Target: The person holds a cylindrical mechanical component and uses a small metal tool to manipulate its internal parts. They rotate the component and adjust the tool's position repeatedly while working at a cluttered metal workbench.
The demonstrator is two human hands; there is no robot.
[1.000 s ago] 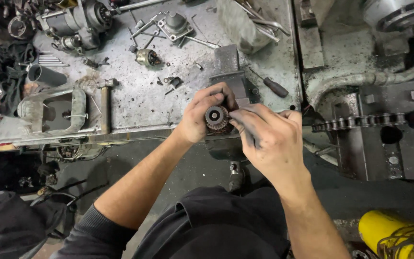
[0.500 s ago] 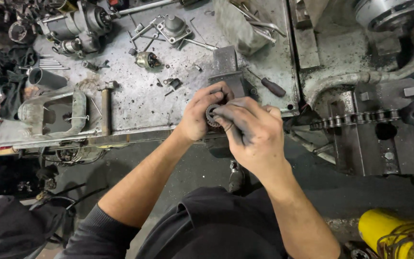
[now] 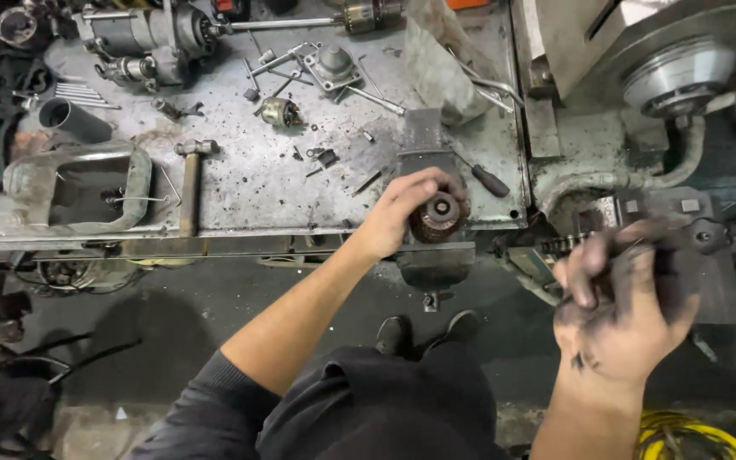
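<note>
Gear (image 3: 436, 216) sits in vise (image 3: 433, 255) at tabletop (image 3: 240, 183) front edge, frame centre; left hand (image 3: 402, 213) fingers curl around it. Right hand (image 3: 619, 298), blurred at lower right, grip unclear. Best to steady gear squarely.

Round rust-brown gear part (image 3: 436, 217), toothed around the rim with a pale hub and dark center hole, seated upright in the grey bench vise (image 3: 430, 255) at the workbench edge, face turned up, partly covered on its left side by fingers
</note>
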